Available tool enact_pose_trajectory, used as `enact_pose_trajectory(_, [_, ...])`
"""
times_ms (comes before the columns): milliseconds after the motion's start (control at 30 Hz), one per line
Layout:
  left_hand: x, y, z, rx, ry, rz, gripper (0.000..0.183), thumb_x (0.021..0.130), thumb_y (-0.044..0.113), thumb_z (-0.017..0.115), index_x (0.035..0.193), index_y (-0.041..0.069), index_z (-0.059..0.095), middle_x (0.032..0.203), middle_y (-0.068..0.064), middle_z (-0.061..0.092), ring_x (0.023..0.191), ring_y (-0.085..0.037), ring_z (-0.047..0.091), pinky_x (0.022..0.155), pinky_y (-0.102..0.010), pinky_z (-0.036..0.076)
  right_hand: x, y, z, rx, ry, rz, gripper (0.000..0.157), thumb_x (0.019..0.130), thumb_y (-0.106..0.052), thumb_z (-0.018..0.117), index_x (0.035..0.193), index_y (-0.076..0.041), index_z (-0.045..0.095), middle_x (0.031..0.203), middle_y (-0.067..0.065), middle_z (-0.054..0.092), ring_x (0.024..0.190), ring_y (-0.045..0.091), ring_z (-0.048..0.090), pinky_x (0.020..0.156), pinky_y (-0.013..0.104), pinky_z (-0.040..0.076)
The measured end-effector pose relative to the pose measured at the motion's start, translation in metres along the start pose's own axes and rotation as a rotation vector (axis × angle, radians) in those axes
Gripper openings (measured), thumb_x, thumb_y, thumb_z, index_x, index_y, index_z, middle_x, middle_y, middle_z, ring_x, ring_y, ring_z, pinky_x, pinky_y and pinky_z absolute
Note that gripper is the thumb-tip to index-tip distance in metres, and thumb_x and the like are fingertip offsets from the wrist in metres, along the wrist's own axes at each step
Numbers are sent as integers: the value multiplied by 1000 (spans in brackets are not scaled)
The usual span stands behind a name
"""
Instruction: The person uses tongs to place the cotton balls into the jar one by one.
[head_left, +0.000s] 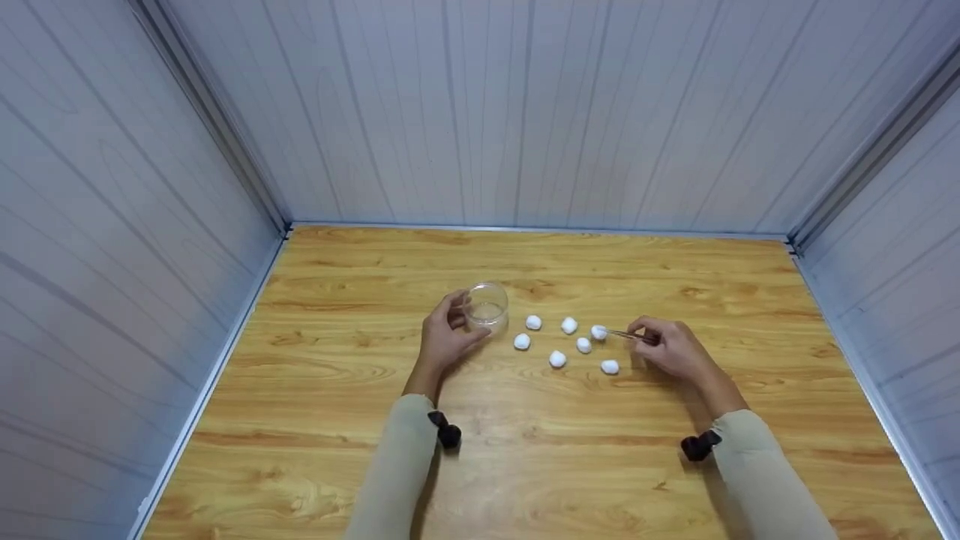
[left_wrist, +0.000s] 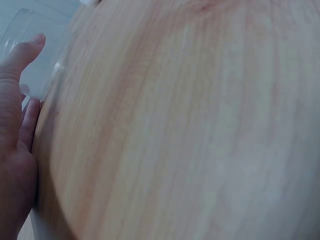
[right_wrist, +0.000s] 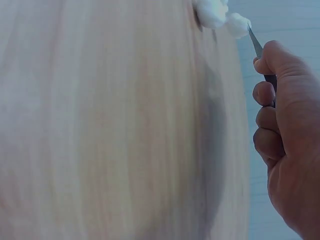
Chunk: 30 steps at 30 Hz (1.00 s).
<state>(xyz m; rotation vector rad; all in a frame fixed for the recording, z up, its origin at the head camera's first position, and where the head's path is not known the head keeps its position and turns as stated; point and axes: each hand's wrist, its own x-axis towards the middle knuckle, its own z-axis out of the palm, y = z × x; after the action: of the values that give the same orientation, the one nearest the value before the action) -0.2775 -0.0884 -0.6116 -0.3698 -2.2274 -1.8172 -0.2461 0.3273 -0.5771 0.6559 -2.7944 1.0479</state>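
My left hand (head_left: 444,335) holds a clear round plastic container (head_left: 486,306) on the wooden table, thumb on the near side and fingers round the far side. In the left wrist view the thumb lies across the see-through wall of the container (left_wrist: 50,45). Thin metal tweezers (head_left: 628,334) are pinched between the thumb and fingers of my right hand (head_left: 675,349). Their tips are at a white cotton ball (head_left: 598,332). The right wrist view shows the tweezers (right_wrist: 256,42) pointing at that cotton ball (right_wrist: 238,25), with the other fingers of the hand curled.
Several more cotton balls lie scattered between the hands, among them one by the container (head_left: 522,342) and one nearest the right hand (head_left: 610,367). White panel walls (head_left: 525,112) enclose the wooden table (head_left: 525,465) at the back and both sides.
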Motion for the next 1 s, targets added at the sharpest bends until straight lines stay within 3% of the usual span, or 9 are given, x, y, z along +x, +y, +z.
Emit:
enact_pose_trajectory(133, [-1, 8, -2, -13, -24, 17, 74, 63, 6, 84, 127, 1, 48, 116, -24, 54, 101, -38, 55, 84, -44, 50, 4, -1, -6, -22, 27, -33, 17, 81, -9, 63, 94, -20, 66, 61, -7, 51, 50, 10, 41, 43, 24, 35])
enact_pose_trajectory(367, [1, -8, 0, 59, -13, -60, 76, 61, 20, 85, 128, 17, 50, 119, -10, 56, 102, -17, 56, 84, -28, 50, 14, -2, -13, -83, 92, -131, 16, 79, -6, 64, 92, -15, 66, 57, -8, 48, 48, 7, 37, 43, 23, 31])
enact_pose_trajectory(433, [1, -8, 0, 64, -10, -58, 76, 61, 20, 86, 128, 17, 50, 118, -9, 56, 101, -16, 56, 84, -27, 50, 16, -3, -13, -92, 108, -151, 17, 78, -5, 64, 92, -15, 66, 58, -9, 48, 48, 6, 37, 42, 22, 31])
enact_pose_trajectory(600, [1, -4, -1, 45, -17, -27, 76, 62, 15, 85, 128, 10, 49, 118, -15, 55, 102, -25, 56, 84, -31, 50, 20, -6, -11, -87, 131, -157, 18, 76, -5, 64, 92, -14, 65, 59, -7, 51, 49, 7, 40, 42, 21, 33])
enact_pose_trajectory(733, [-1, 9, -3, 2, -19, 0, 75, 62, 7, 84, 127, 1, 48, 117, -23, 54, 102, -37, 54, 84, -41, 50, 24, -9, -9, -72, 143, -163, 17, 77, -5, 64, 92, -13, 66, 59, -6, 52, 49, 8, 41, 42, 21, 33])
enact_pose_trajectory(833, [-2, 17, -4, -14, -29, -6, 74, 63, 5, 83, 127, -1, 47, 118, -25, 53, 102, -40, 53, 85, -46, 49, 26, -12, -8, -67, 147, -165, 17, 77, -6, 63, 92, -13, 66, 59, -6, 51, 48, 7, 39, 41, 22, 32])
enact_pose_trajectory(1000, [-2, 15, -4, -22, -31, -20, 74, 63, 5, 83, 127, 0, 48, 118, -24, 53, 102, -38, 54, 85, -45, 49, 29, -16, -7, -66, 137, -149, 15, 81, -9, 63, 94, -15, 65, 58, -8, 49, 47, 7, 37, 40, 23, 31])
